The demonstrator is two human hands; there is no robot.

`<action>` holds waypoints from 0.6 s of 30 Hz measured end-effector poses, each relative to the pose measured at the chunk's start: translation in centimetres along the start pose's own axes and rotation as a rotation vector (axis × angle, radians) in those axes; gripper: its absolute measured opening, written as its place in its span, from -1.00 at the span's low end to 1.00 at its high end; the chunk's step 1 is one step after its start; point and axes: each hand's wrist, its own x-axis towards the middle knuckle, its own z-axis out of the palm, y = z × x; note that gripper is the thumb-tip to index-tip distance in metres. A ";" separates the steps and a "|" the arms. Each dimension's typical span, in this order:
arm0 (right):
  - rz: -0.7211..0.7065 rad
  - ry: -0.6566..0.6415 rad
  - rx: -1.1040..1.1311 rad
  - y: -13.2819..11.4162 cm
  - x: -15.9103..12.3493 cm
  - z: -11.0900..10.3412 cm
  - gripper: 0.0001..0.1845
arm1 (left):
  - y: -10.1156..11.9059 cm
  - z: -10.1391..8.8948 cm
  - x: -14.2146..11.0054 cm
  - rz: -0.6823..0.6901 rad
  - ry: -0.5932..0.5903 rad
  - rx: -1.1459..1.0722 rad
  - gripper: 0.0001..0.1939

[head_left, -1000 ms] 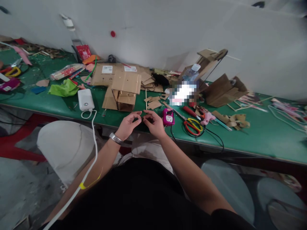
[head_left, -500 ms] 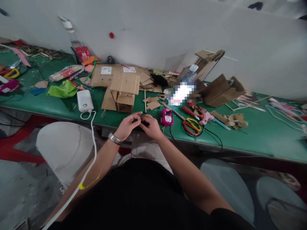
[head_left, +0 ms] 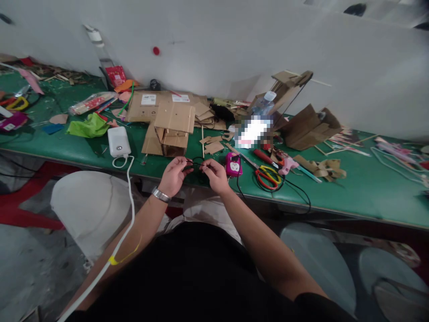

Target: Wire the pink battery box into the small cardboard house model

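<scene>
A thin black cord [head_left: 198,158] bows in a loop between my two hands at the table's front edge. My left hand [head_left: 173,175], with a metal-banded watch at the wrist, pinches one side of it. The fingertips of my right hand [head_left: 215,174] are closed on the other side. Whether the cord's ends are free or joined is too small to tell. Just right of my right hand is a purple power socket block [head_left: 233,164] with a black cable. A cardboard box structure [head_left: 174,127] stands beyond my left hand.
Scissors [head_left: 268,178] with red and yellow handles and a pink glue gun [head_left: 288,165] lie at the right. A white power bank [head_left: 119,141] with a cable sits at the left. Cardboard scraps [head_left: 213,146], a plastic bottle [head_left: 264,103] and a brown paper bag [head_left: 310,129] stand farther back.
My hands have moved apart from nearly touching, and the black cord now shows as a loop between them. Things on the table have stayed put.
</scene>
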 end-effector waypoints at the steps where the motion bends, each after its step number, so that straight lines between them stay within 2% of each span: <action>1: 0.003 -0.002 0.003 0.0 0.0 0.0 -0.64 | 0.0 0.0 0.0 -0.004 0.008 -0.009 -0.79; 18: 0.031 0.024 0.038 0.2 0.1 0.0 -0.59 | 0.1 -0.1 0.3 -0.039 0.067 -0.083 -0.80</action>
